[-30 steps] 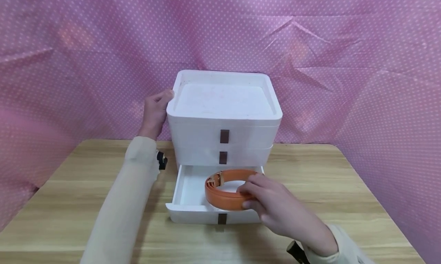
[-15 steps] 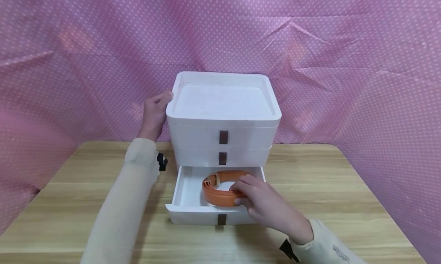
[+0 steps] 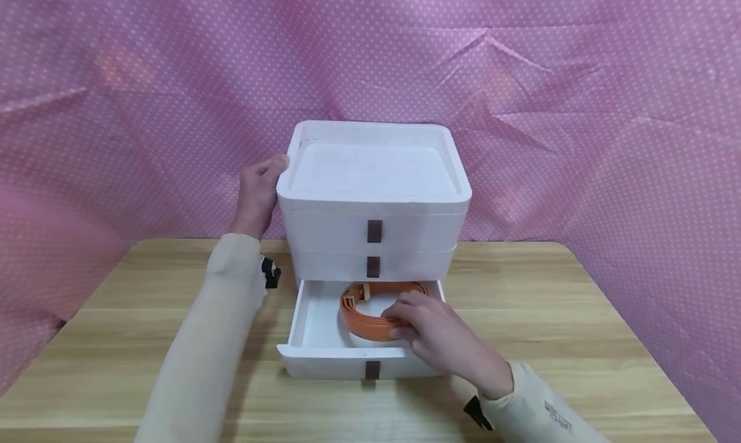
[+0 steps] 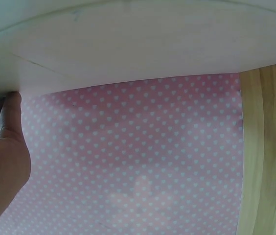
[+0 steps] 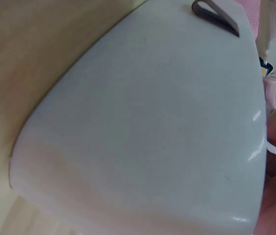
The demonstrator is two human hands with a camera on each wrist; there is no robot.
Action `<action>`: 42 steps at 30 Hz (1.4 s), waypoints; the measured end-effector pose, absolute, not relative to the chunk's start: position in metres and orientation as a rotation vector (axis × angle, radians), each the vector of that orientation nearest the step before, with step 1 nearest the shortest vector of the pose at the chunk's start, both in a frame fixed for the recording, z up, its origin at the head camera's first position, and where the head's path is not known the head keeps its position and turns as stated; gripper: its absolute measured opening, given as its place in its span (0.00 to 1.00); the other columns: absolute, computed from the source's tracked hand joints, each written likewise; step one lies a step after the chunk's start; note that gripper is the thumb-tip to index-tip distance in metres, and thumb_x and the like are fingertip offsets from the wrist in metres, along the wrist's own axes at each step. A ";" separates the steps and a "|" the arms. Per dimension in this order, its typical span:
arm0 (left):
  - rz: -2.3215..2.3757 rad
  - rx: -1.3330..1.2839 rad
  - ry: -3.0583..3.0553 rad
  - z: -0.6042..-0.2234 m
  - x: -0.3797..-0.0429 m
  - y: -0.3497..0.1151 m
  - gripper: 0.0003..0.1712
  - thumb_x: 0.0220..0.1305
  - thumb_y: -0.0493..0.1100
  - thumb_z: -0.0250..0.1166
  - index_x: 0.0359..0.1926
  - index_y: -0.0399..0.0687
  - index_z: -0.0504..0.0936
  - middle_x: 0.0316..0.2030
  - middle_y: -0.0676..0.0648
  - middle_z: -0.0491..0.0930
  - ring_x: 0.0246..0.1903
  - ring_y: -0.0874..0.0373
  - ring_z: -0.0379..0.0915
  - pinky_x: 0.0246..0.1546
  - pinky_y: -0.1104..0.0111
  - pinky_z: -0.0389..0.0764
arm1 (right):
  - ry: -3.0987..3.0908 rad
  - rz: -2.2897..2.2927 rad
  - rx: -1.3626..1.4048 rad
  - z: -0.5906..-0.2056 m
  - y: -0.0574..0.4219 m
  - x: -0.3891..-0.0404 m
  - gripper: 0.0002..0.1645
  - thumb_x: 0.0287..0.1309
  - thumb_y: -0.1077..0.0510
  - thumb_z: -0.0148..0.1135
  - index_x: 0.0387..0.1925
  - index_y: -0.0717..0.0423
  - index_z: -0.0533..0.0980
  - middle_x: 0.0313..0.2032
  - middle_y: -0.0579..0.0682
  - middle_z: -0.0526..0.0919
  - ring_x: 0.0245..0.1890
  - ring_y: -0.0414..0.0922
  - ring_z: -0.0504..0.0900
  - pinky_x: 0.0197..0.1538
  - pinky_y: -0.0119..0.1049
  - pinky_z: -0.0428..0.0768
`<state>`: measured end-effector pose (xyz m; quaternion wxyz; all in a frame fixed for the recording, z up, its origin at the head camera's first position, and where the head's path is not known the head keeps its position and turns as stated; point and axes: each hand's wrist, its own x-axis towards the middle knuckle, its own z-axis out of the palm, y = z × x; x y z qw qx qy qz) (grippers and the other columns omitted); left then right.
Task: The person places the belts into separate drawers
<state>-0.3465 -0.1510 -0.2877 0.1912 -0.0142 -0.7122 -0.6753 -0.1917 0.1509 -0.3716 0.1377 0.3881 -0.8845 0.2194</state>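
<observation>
A coiled orange belt (image 3: 370,327) with a gold buckle is inside the pulled-out bottom drawer (image 3: 324,352) of a white drawer unit (image 3: 376,202). My right hand (image 3: 440,334) pinches the near right side of the coil, thumb outside and fingers within the loop. Whether the belt touches the drawer floor I cannot tell. In the right wrist view the drawer's white front (image 5: 148,117) hides most of that hand. My left hand (image 3: 257,192) rests against the unit's upper left side, thumb at the top rim; in the left wrist view its fingers (image 4: 11,115) lie along the white wall.
The unit stands at the back of a wooden table (image 3: 521,314), its two upper drawers closed. Brown tabs (image 3: 375,231) mark the drawer fronts. A pink dotted curtain (image 3: 370,51) hangs behind and along both sides.
My right hand has moved slightly left and carried the belt lower and farther back into the drawer. The left hand has stayed against the unit.
</observation>
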 end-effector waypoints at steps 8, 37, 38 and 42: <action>-1.902 -0.030 -1.990 -0.288 -0.345 -0.152 0.25 0.66 0.55 0.62 0.49 0.38 0.85 0.47 0.45 0.84 0.43 0.55 0.78 0.40 0.70 0.81 | -2.674 0.618 1.139 -0.371 0.150 -0.198 0.14 0.52 0.65 0.71 0.42 0.50 0.86 0.35 0.38 0.82 0.38 0.36 0.79 0.41 0.34 0.81; -1.946 -0.055 -1.918 -0.289 -0.348 -0.150 0.16 0.65 0.52 0.63 0.37 0.46 0.88 0.42 0.47 0.85 0.39 0.57 0.79 0.36 0.72 0.82 | -2.856 0.618 1.365 -0.376 0.145 -0.219 0.12 0.52 0.64 0.71 0.38 0.46 0.88 0.34 0.31 0.85 0.36 0.27 0.79 0.41 0.31 0.80; -1.946 -0.055 -1.918 -0.289 -0.348 -0.150 0.16 0.65 0.52 0.63 0.36 0.45 0.88 0.41 0.47 0.85 0.38 0.57 0.79 0.36 0.72 0.82 | -2.862 0.625 1.368 -0.376 0.144 -0.220 0.12 0.52 0.64 0.71 0.37 0.46 0.88 0.34 0.31 0.84 0.35 0.27 0.79 0.40 0.31 0.80; -1.943 -0.054 -1.918 -0.289 -0.348 -0.150 0.16 0.65 0.52 0.63 0.27 0.48 0.87 0.37 0.49 0.85 0.36 0.57 0.78 0.34 0.73 0.82 | -2.878 0.657 1.367 -0.377 0.143 -0.222 0.12 0.52 0.65 0.71 0.36 0.45 0.88 0.33 0.30 0.84 0.34 0.27 0.78 0.39 0.31 0.79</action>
